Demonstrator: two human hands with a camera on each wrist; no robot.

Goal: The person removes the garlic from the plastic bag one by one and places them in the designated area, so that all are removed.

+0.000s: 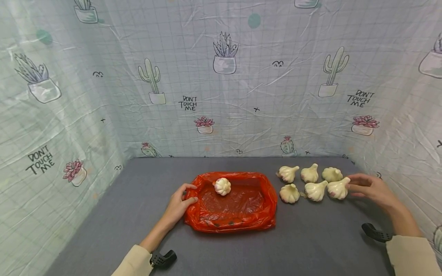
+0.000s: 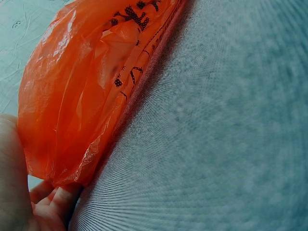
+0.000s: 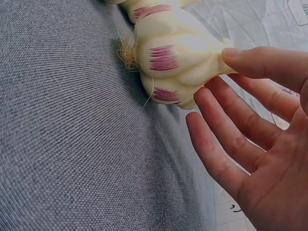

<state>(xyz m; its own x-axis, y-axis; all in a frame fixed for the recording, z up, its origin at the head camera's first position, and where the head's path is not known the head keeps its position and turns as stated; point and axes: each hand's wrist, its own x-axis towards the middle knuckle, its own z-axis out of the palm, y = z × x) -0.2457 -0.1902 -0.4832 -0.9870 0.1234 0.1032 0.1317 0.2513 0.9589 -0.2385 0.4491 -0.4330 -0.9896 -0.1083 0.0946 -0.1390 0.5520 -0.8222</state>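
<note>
A red plastic bag [image 1: 231, 226] lies spread wide on the grey table, its mouth facing up and its rim rolled out. One garlic bulb [image 1: 222, 186] is inside, toward the back left. My left hand [image 1: 177, 207] grips the bag's left side, thumb and fingers on either side of the rim; the left wrist view shows black print on the bag [image 2: 72, 91]. At the right, my right hand [image 1: 374, 191] pinches the stem of the nearest garlic bulb [image 1: 338, 188] between thumb and fingers. That bulb [image 3: 168, 57], with purple streaks and dry roots, still touches the table.
Several other garlic bulbs [image 1: 315, 191] stand in two rows between the bag and my right hand. A pale curtain [image 1: 241, 96] printed with potted cacti hangs behind and on both sides of the grey table [image 1: 293, 245].
</note>
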